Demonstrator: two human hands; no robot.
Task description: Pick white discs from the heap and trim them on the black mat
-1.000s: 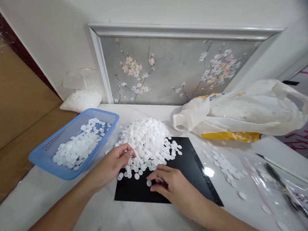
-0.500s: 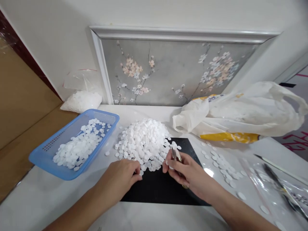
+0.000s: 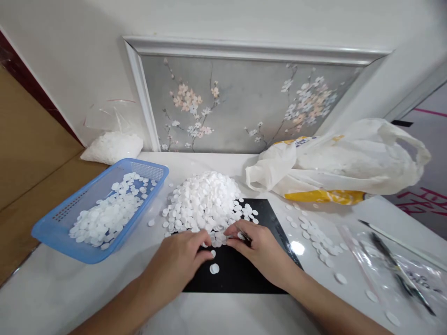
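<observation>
A large heap of small white plastic discs [image 3: 204,197] lies partly over a black mat [image 3: 240,270]. My left hand [image 3: 185,253] is at the heap's near edge, thumb and forefinger apart, with a disc [image 3: 213,254] by the thumb tip. My right hand [image 3: 260,244] keeps a small metal tool [image 3: 244,235] in its curled fingers, mostly hidden, so its exact kind is unclear. Its thumb and forefinger reach the discs at the heap's front right. Just below my left fingertips, a couple of overlapping discs [image 3: 214,269] lie on the mat.
To the left stands a blue plastic basket [image 3: 146,209] with more discs in it. Behind it rests a filled clear bag [image 3: 113,146]. A white and yellow carrier bag [image 3: 342,163] lies at the right, with loose discs [image 3: 316,237], a clear bag [image 3: 380,265] and a dark pen-like tool [image 3: 398,270] nearer me.
My right hand has moved left and turned over toward the heap, closer to my left hand. Discs now lie on the mat below the heap. The view has shifted slightly.
</observation>
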